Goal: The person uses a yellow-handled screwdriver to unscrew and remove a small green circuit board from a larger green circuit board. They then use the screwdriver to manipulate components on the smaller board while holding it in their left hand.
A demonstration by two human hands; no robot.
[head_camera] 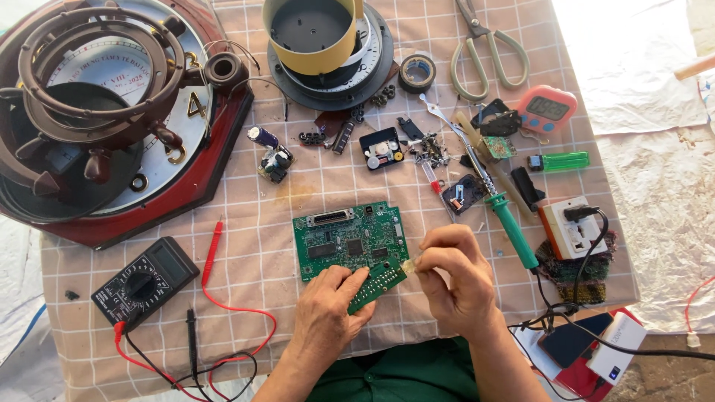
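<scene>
Between both hands (395,286), small green board (377,285)

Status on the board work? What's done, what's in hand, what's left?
Done: the clock is stripped, its small parts lie loose on the checked cloth.
In hand: the left hand holds a small green board; the right hand pinches a small pale piece at its end.
Left: the large green board lies loose, the soldering iron and multimeter untouched.
</scene>
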